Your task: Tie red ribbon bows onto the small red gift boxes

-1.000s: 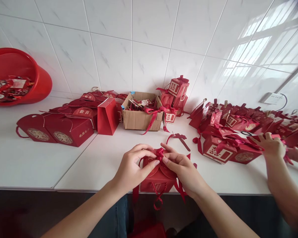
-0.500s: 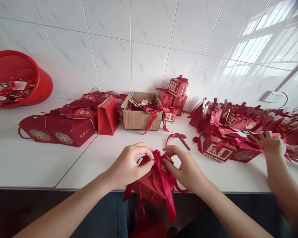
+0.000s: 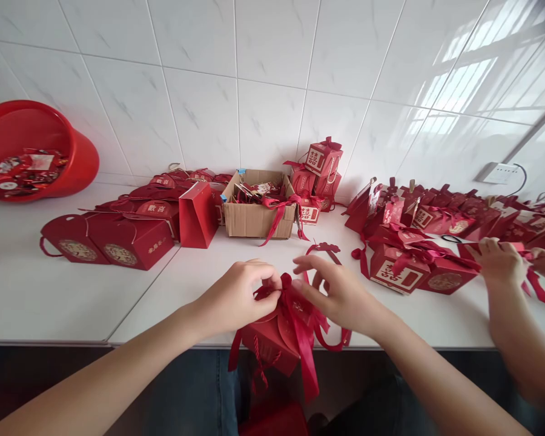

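Observation:
A small red gift box [image 3: 272,342] sits tilted at the near edge of the white counter [image 3: 63,297], with a red satin ribbon [image 3: 302,339] tied at its top and hanging down in front. My left hand [image 3: 238,297] is closed, pinching the ribbon at the knot on the box's left side. My right hand [image 3: 340,293] holds a ribbon loop on the right of the knot, its upper fingers partly stretched out.
Another person's hands [image 3: 499,263] work on red ribbon at the right among several red gift boxes [image 3: 406,266]. A cardboard box [image 3: 257,209] stands at the back centre, larger red boxes [image 3: 127,239] at the left, and a red basin [image 3: 31,151] of packets at the far left.
The box has tipped toward the counter edge and the ribbon ends now hang down in front. My right hand has shifted right, drawing out a loop. The view has drifted slightly.

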A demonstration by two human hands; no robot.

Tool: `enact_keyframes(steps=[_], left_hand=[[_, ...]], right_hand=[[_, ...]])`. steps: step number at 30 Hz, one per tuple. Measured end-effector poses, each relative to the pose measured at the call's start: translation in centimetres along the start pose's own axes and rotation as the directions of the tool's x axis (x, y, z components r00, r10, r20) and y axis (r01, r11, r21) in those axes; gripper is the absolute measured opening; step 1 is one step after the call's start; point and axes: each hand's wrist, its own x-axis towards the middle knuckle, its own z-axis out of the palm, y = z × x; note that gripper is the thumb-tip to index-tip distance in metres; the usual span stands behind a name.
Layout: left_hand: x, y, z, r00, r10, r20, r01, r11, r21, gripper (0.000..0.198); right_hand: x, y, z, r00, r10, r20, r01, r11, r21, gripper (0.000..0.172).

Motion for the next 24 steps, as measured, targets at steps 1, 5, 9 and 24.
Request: enact_keyframes(steps=[1, 5, 9, 24], left_hand=[[0.0, 0.1, -0.1, 1.000, 0.004, 0.001, -0.004, 1.000, 0.010, 0.009], [-0.2, 0.6, -0.5, 1.000, 0.011, 0.021, -0.012, 0.999, 0.030, 0.009], [-0.3, 0.7, -0.7, 0.999, -0.015, 0.038, 0.016, 0.999, -0.028, 0.006], [0.1, -0.3, -1.3, 0.982, -0.152, 0.111, 0.159, 0.986, -0.053, 0.010]], right_hand=[[0.5, 0.1, 0.1, 0.998, 0.027, 0.058, -0.032, 0.997, 0.072, 0.034], [1.8, 0.7, 0.4, 0.979, -0.019, 0.203, -0.034, 0.967, 0.253, 0.036], [1.2, 0.7, 0.1, 0.973, -0.180, 0.143, 0.143, 0.961, 0.236, 0.017], [-0.2, 3.6, 1.4, 0.827, -0.517, 0.223, 0.527, 0.850, 0.015, 0.055]])
